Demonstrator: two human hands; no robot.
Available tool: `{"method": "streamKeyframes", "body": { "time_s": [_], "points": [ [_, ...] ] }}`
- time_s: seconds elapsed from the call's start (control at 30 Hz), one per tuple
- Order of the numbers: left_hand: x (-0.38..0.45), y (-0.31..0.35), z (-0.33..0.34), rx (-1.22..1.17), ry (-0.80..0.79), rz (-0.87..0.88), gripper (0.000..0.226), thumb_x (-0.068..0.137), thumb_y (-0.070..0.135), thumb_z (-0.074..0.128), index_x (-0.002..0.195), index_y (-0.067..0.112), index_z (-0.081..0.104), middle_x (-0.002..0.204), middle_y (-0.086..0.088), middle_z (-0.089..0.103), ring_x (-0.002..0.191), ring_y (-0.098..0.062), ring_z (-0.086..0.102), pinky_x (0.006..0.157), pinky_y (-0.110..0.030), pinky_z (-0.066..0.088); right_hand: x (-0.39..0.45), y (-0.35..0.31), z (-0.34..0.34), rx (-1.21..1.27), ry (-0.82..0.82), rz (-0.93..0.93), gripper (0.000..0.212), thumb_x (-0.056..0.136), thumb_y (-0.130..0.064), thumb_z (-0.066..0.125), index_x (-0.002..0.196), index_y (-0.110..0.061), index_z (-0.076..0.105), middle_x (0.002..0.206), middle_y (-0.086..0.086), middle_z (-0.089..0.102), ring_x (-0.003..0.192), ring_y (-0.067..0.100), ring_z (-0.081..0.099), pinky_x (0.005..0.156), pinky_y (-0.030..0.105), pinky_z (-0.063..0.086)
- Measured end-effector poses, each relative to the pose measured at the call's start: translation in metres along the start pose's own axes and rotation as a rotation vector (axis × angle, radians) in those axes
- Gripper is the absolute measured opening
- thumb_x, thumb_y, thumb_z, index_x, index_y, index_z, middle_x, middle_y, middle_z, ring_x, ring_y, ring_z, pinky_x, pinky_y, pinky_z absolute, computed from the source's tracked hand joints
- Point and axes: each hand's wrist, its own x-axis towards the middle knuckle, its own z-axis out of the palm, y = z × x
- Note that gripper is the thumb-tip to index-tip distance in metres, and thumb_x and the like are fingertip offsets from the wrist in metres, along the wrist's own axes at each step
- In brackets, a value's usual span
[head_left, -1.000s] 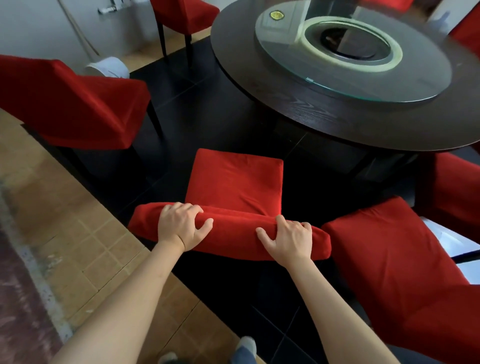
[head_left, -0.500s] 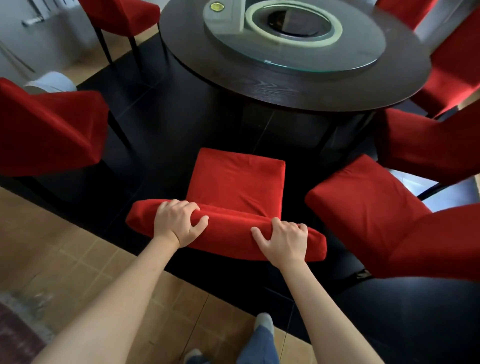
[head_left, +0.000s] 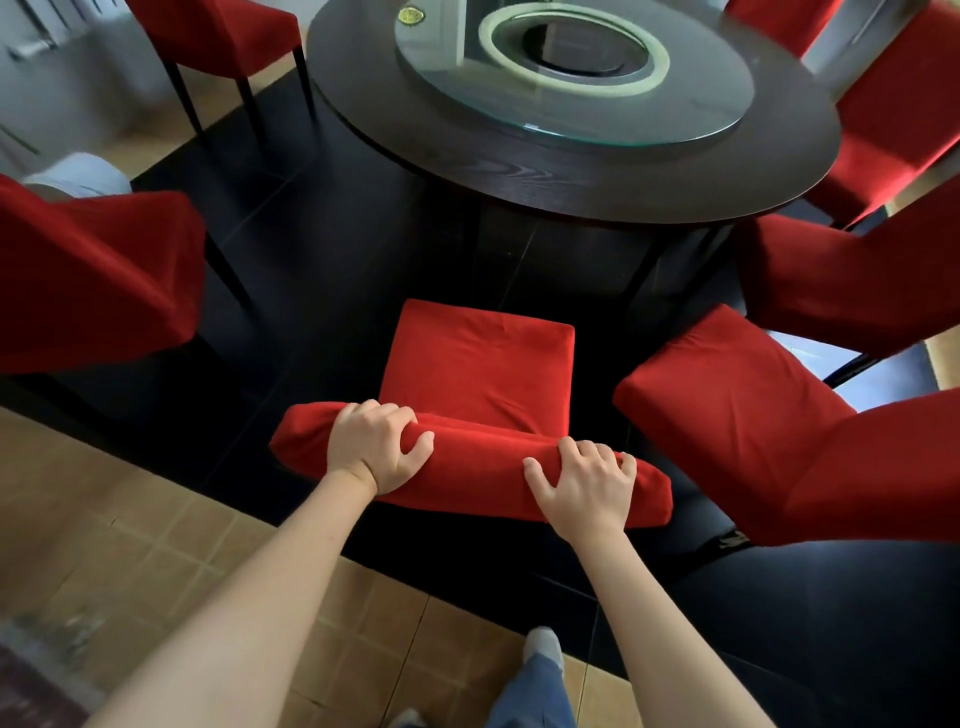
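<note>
A red-covered chair (head_left: 480, 366) stands in front of me, its seat pointing at the round dark table (head_left: 571, 171). My left hand (head_left: 375, 447) grips the top of the chair's backrest (head_left: 475, 467) near its left end, fingers curled over the far side and thumb on the near side. My right hand (head_left: 584, 483) holds the same backrest top near its right end in the same way. A gap of dark floor lies between the seat's front edge and the table.
A glass turntable (head_left: 571, 78) lies on the table. Red chairs stand close by: one on the left (head_left: 98, 275), one on the right (head_left: 769, 421), others behind at the right (head_left: 852, 275) and at the far left (head_left: 218, 31). My foot (head_left: 543, 644) stands on tan tiles.
The chair and I have come nearer the table, which has shifted left in view. Both hands keep the same hold on the backrest. More chairs on the right have come into view.
</note>
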Motion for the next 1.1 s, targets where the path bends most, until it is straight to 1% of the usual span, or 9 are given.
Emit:
{"method": "streamKeyframes", "body": {
  "time_s": [0.1, 0.27, 0.47, 0.73, 0.83, 1.0, 1.1],
  "points": [
    [0.003, -0.003, -0.004, -0.018, 0.028, -0.001, 0.055, 0.080, 0.052, 0.035, 0.074, 0.012, 0.071, 0.062, 0.001, 0.064, 0.060, -0.024, 0.059, 0.067, -0.034, 0.046, 0.001, -0.005, 0.001, 0.001, 0.013, 0.002, 0.072, 0.080, -0.069, 0.024, 0.094, -0.015, 0.069, 0.092, 0.002, 0.069, 0.097, 0.025, 0.062, 0.099, 0.051, 0.034],
    [0.011, -0.014, -0.005, -0.025, 0.047, 0.021, 0.054, 0.080, 0.052, 0.036, 0.073, 0.011, 0.071, 0.062, 0.000, 0.064, 0.059, -0.024, 0.059, 0.065, -0.033, 0.046, 0.004, -0.015, 0.004, 0.030, 0.047, 0.000, 0.069, 0.080, -0.066, 0.029, 0.088, -0.011, 0.070, 0.088, 0.005, 0.070, 0.093, 0.029, 0.064, 0.097, 0.053, 0.036],
    [0.030, -0.035, -0.007, -0.003, 0.006, 0.012, 0.059, 0.080, 0.055, 0.032, 0.080, 0.011, 0.072, 0.069, -0.001, 0.067, 0.065, -0.024, 0.061, 0.069, -0.035, 0.046, 0.016, -0.035, 0.005, 0.051, 0.050, 0.016, 0.070, 0.079, -0.066, 0.029, 0.090, -0.011, 0.070, 0.089, 0.004, 0.070, 0.093, 0.027, 0.064, 0.098, 0.054, 0.037],
    [0.073, -0.059, -0.006, 0.012, -0.028, -0.006, 0.064, 0.079, 0.057, 0.027, 0.082, 0.011, 0.072, 0.071, -0.002, 0.068, 0.069, -0.025, 0.060, 0.072, -0.036, 0.046, 0.053, -0.058, 0.007, 0.062, 0.046, 0.051, 0.072, 0.079, -0.067, 0.026, 0.092, -0.011, 0.070, 0.090, 0.003, 0.070, 0.095, 0.026, 0.063, 0.101, 0.053, 0.034],
    [0.090, -0.067, -0.005, 0.022, -0.039, 0.001, 0.066, 0.080, 0.058, 0.025, 0.082, 0.010, 0.071, 0.072, -0.002, 0.067, 0.070, -0.025, 0.060, 0.072, -0.037, 0.046, 0.068, -0.065, 0.006, 0.071, 0.064, 0.058, 0.072, 0.079, -0.066, 0.026, 0.091, -0.010, 0.070, 0.089, 0.004, 0.070, 0.094, 0.026, 0.063, 0.101, 0.054, 0.034],
    [0.116, -0.078, -0.004, 0.048, -0.062, 0.009, 0.068, 0.079, 0.059, 0.023, 0.082, 0.011, 0.070, 0.073, -0.003, 0.067, 0.071, -0.024, 0.059, 0.072, -0.036, 0.045, 0.090, -0.076, 0.006, 0.061, 0.039, 0.076, 0.074, 0.078, -0.067, 0.021, 0.094, -0.012, 0.069, 0.091, 0.003, 0.070, 0.096, 0.024, 0.062, 0.103, 0.052, 0.032],
    [0.129, -0.082, -0.004, 0.062, -0.073, 0.013, 0.069, 0.079, 0.060, 0.021, 0.083, 0.011, 0.070, 0.074, -0.003, 0.067, 0.072, -0.024, 0.059, 0.073, -0.037, 0.045, 0.103, -0.079, 0.007, 0.071, 0.054, 0.078, 0.074, 0.078, -0.067, 0.022, 0.093, -0.011, 0.070, 0.091, 0.004, 0.070, 0.095, 0.025, 0.063, 0.102, 0.053, 0.033]
  ]
}}
